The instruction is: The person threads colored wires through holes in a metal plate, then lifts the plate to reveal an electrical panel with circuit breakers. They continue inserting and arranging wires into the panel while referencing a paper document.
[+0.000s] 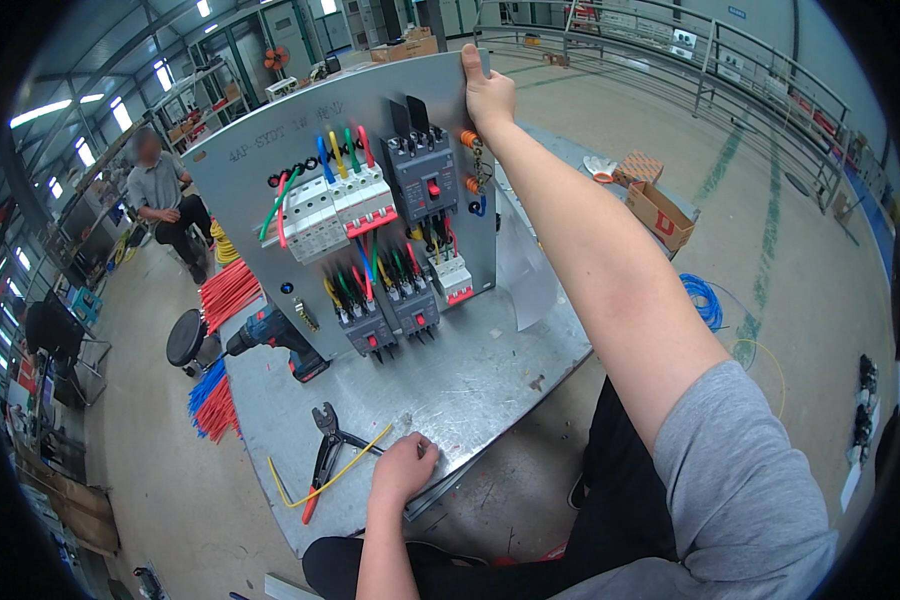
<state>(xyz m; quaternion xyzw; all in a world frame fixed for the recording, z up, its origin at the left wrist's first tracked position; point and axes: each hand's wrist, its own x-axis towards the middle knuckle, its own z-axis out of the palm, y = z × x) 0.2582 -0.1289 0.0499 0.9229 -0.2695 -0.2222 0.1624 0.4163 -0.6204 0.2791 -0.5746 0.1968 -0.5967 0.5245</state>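
Note:
My right hand (488, 92) grips the upper right corner of a grey metal mounting panel (260, 150), its thumb pointing up. The panel stands upright on the worktable, carrying a large dark circuit breaker (425, 180), a row of white miniature breakers (335, 215) with coloured wires, two smaller dark breakers (412, 305) and a small white breaker (452, 277). At the near table edge, my left hand (407, 468) is closed over one handle of the crimping pliers (327, 445); that handle's end is hidden. A bent yellow wire (345, 470) lies across the pliers.
A cordless drill (280, 340) rests against the panel's lower left on the metal table (450, 385). Bundles of red wires (228, 295) and blue wires (205, 395) lie at the left edge. Right, on the floor, are a cardboard box (663, 215) and a blue coil (705, 302). A person (160, 190) sits far left.

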